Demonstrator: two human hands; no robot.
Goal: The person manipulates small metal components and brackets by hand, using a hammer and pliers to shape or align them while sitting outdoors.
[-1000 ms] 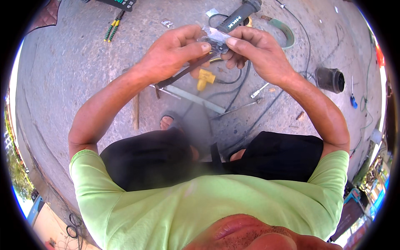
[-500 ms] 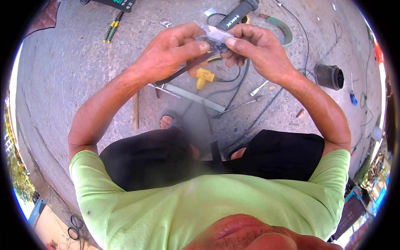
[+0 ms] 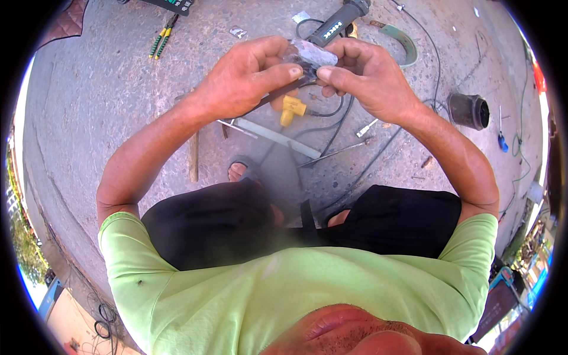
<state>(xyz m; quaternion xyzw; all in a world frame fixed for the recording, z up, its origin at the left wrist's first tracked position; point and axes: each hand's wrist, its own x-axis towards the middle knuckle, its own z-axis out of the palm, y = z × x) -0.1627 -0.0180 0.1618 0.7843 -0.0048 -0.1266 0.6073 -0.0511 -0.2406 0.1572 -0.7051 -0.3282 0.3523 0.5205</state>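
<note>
Between my two hands, above the concrete floor, is a small crinkled clear plastic bag (image 3: 318, 55) with a pale upper part and something dark below that I cannot make out. My left hand (image 3: 245, 76) pinches its left side, thumb on top. Under that hand a dark flat strip (image 3: 277, 94) slants down to the left; whether the fingers hold it is hidden. With thumb and bent fingers, my right hand (image 3: 376, 77) grips the bag's lower right edge. A yellow plug-like fitting (image 3: 291, 109) with a dark cable sits just below the hands.
Beyond the hands lies a dark cylindrical power tool (image 3: 336, 25), beside a curved green metal band (image 3: 403, 42). Pliers (image 3: 163, 39) rest at far left. A black cylinder (image 3: 466, 110) and a blue-handled screwdriver (image 3: 502, 141) are at right. A pale metal bar (image 3: 278, 137) and cables cross the floor nearer me.
My right thumb has shifted down and left along the bag, uncovering more of its pale part. The bag has tilted, its upper right corner now free. My left hand still pinches it.
</note>
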